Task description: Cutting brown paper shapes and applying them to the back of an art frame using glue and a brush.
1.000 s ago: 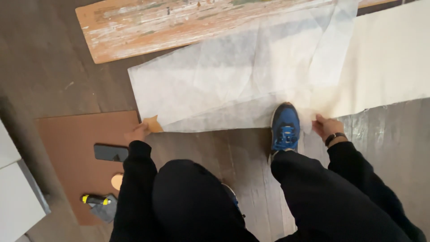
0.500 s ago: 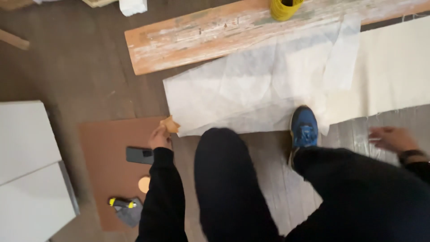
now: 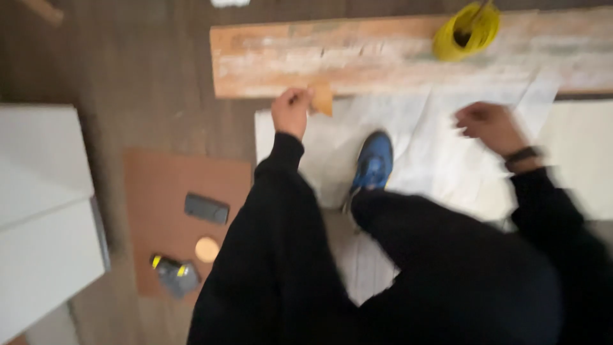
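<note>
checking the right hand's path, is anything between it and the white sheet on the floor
Nothing visible. The right hand hovers open just above the white sheet, with no object between them. The blue shoe stands on the sheet further left, and the left hand holds a small tan piece near the wooden plank.

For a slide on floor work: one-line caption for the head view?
Left hand pinches a tan piece by a worn plank; right hand hovers over white sheeting.
</note>
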